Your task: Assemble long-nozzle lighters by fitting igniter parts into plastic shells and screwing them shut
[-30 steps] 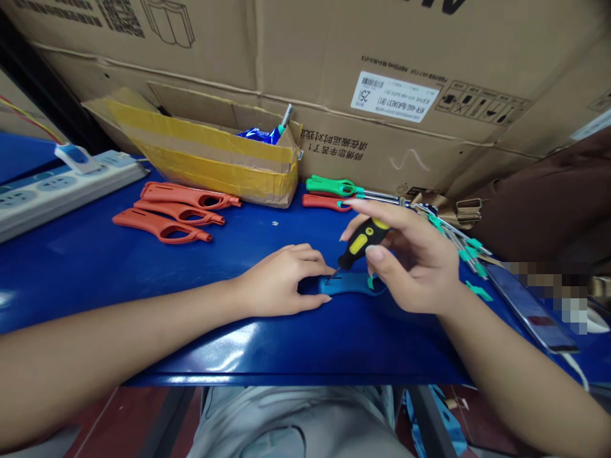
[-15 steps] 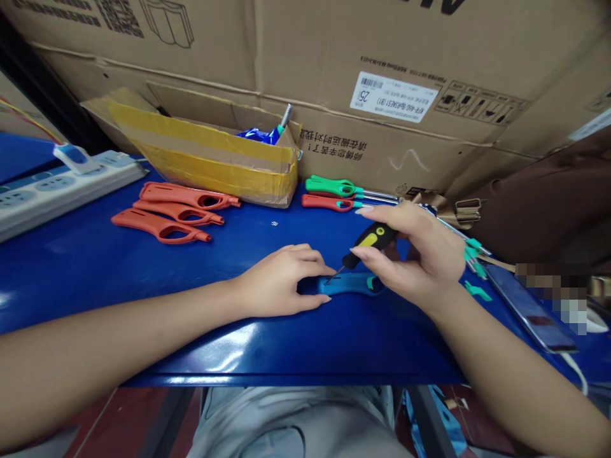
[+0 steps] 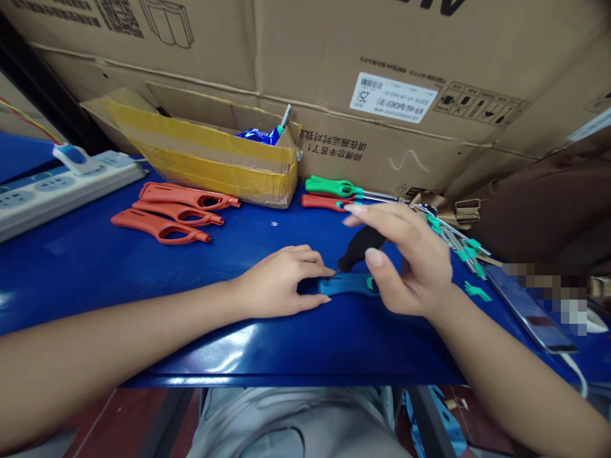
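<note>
**On a blue tabletop (image 3: 310,350), a screwdriver (image 3: 360,248) reaches down to a blue casing (image 3: 351,284)**

At far left, a white power strip (image 3: 28,200) carries a blue-and-white plug (image 3: 76,159). Next come three orange casings (image 3: 143,224), lying close together in front of a yellow-taped cardboard box (image 3: 205,172); a blue wrapper (image 3: 260,135) shows inside it.

Near the middle, the left hand (image 3: 291,280) pinches the left end of the blue casing, thumb on the near edge and a finger on the far one. The casing lies flat on the tabletop, a turquoise piece (image 3: 370,284) at its right part. The screwdriver's tip meets it beside the left fingertips, its dark handle tilting up to the right. Around that handle the right hand (image 3: 410,261) curls loosely, thumb and fingers on either side; exact contact is partly hidden.

Behind the right hand lie a green lighter (image 3: 329,186) and a red lighter (image 3: 322,201). Farther right are metal rods (image 3: 456,240) with turquoise ends, then a phone (image 3: 527,308) with a white cable (image 3: 577,375).
</note>
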Tool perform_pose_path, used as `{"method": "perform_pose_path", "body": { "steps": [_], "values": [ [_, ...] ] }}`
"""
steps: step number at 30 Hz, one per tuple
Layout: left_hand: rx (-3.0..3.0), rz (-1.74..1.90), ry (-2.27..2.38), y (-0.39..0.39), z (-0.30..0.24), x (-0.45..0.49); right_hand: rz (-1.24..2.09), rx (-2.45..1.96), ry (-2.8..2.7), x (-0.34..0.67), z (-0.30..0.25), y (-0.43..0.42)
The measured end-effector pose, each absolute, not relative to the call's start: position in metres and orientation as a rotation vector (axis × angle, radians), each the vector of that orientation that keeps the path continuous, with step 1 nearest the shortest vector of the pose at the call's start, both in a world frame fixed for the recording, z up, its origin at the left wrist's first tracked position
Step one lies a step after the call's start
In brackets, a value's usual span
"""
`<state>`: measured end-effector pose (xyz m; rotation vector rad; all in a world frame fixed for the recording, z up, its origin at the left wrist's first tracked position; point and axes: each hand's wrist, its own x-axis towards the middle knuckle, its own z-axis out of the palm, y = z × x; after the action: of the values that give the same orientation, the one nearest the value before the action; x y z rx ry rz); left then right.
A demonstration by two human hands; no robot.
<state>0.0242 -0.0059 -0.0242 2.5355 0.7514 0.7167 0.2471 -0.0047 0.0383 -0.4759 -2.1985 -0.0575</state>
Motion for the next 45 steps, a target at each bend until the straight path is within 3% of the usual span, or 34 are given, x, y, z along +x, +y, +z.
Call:
{"method": "perform_pose_path", "body": {
  "steps": [3,9,15,20,26,32,38,45],
  "values": [
    [2.526,0.722,0.748,-0.006,-0.024,0.024,0.212,-0.546,-2.185,0.246,0.039,-0.007],
    [2.54,0.71,0.768,-0.006,-0.023,0.024,-0.246,-0.416,-2.168,0.249,0.043,-0.003],
    [2.521,0.702,0.763,-0.006,-0.024,0.024,0.174,-0.529,-2.214,0.249,0.04,-0.007],
    [2.547,0.711,0.763,-0.006,-0.023,0.024,-0.101,-0.424,-2.167,0.246,0.038,-0.005],
    [2.522,0.709,0.758,-0.006,-0.024,0.024,0.42,-0.564,-2.136,0.243,0.033,-0.009],
    [2.549,0.739,0.759,-0.006,-0.026,0.024,-0.003,-0.49,-2.128,0.242,0.035,-0.006],
    [2.521,0.709,0.786,-0.008,-0.024,0.025,0.383,-0.582,-2.149,0.243,0.035,-0.009],
    [2.511,0.727,0.811,-0.01,-0.021,0.027,0.061,-0.537,-2.064,0.242,0.033,-0.006]
  ]
}}
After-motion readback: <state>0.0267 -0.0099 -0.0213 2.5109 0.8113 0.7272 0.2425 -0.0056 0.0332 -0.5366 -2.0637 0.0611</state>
